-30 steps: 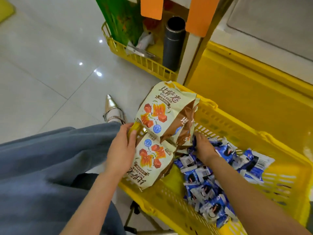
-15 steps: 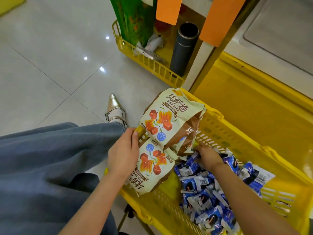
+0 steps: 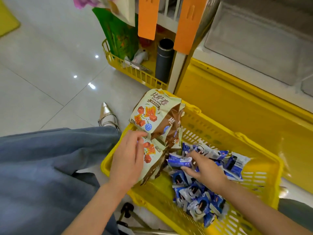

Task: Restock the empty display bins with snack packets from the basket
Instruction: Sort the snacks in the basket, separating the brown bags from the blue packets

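Right hand [image 3: 205,172] apparently around blue packet [image 3: 177,161]

My left hand [image 3: 127,161] lies palm down, fingers [image 3: 134,137] loose and spread; my right hand [image 3: 205,172] pinches a blue packet [image 3: 177,161], forearm outstretched.
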Demonstrator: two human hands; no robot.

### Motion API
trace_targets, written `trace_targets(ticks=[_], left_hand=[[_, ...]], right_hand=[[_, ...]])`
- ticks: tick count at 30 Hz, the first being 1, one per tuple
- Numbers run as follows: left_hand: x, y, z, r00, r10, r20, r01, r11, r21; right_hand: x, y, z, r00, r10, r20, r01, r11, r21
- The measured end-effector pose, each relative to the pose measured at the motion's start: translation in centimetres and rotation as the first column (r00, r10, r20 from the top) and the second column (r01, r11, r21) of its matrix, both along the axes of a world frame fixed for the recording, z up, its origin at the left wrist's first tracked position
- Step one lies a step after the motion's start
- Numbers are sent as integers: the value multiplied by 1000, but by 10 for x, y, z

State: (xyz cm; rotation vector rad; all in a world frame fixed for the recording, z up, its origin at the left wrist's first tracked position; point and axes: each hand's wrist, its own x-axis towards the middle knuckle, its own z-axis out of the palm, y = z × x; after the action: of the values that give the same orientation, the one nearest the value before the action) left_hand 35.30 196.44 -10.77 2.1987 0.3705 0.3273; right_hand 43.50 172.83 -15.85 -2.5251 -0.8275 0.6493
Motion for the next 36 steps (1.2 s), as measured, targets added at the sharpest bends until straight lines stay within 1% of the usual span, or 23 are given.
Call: trace_targets(ticks=[1,2,3,4,5,6,7,8,10,11,12,13,15,16,17,18,20,24,26,29,30,32,36], left_hand=[[-3,-12,3,990,-130,-52,129,991,-34],[-6,-24,4,959,-261,-110,256,965,-57],[-9,-36,3,913,-374,-165,365,927,-83],[-11,-47,0,865,-457,-208,438,889,-132],[-12,-53,-1,830,-507,-235,464,859,-216],[-13,-56,-2,820,-520,-238,440,840,-319],[-12,-53,-1,832,-504,-233,393,831,-394],[-11,-49,0,852,-472,-228,348,835,-427],[-8,-36,4,894,-391,-220,270,860,-433],[-7,-29,7,914,-346,-212,231,873,-429],[-6,-22,10,932,-302,-200,193,881,-433],[-4,-16,13,947,-263,-185,159,883,-443],[-1,-5,16,966,-203,-162,102,870,-482],[0,-2,16,970,-181,-161,75,856,-512],[1,1,16,972,-165,-168,49,841,-539],[1,3,15,972,-155,-175,30,827,-561],[3,4,12,972,-151,-179,22,819,-574],[6,5,12,967,-177,-180,51,836,-546],[7,7,11,962,-185,-199,51,842,-537],[7,11,9,959,-170,-226,27,851,-524],[7,11,8,960,-165,-227,22,850,-526],[7,11,9,960,-166,-227,22,850,-526],[3,10,11,962,-172,-211,43,862,-506]], right_hand=[[-4,1,12,999,-6,-50,9,998,57],[-8,4,22,995,7,-102,6,992,126],[-11,7,31,988,23,-155,10,977,211],[-13,12,40,976,28,-216,37,956,292],[-15,17,47,957,15,-288,95,928,362],[-16,22,52,933,-8,-360,169,892,418],[-17,27,56,909,-28,-415,239,852,466],[-16,31,56,897,-53,-440,296,809,507],[-13,36,51,892,-151,-426,392,728,563],[-8,37,44,881,-222,-417,441,705,555],[-3,37,35,868,-288,-404,476,713,516],[2,35,22,870,-322,-373,470,770,431],[10,33,-11,908,-270,-321,326,935,137],[11,33,-29,912,-236,-335,255,967,13],[11,34,-45,901,-231,-367,221,973,-70],[11,35,-59,882,-250,-400,220,968,-119],[8,38,-82,836,-315,-450,279,949,-147],[4,43,-110,714,-412,-566,431,896,-108],[2,45,-118,666,-463,-585,473,868,-150],[1,47,-126,604,-553,-574,536,815,-220],[0,48,-127,603,-562,-567,534,812,-236],[-5,51,-130,631,-547,-549,496,830,-256],[-15,59,-128,682,-555,-476,523,825,-213]])
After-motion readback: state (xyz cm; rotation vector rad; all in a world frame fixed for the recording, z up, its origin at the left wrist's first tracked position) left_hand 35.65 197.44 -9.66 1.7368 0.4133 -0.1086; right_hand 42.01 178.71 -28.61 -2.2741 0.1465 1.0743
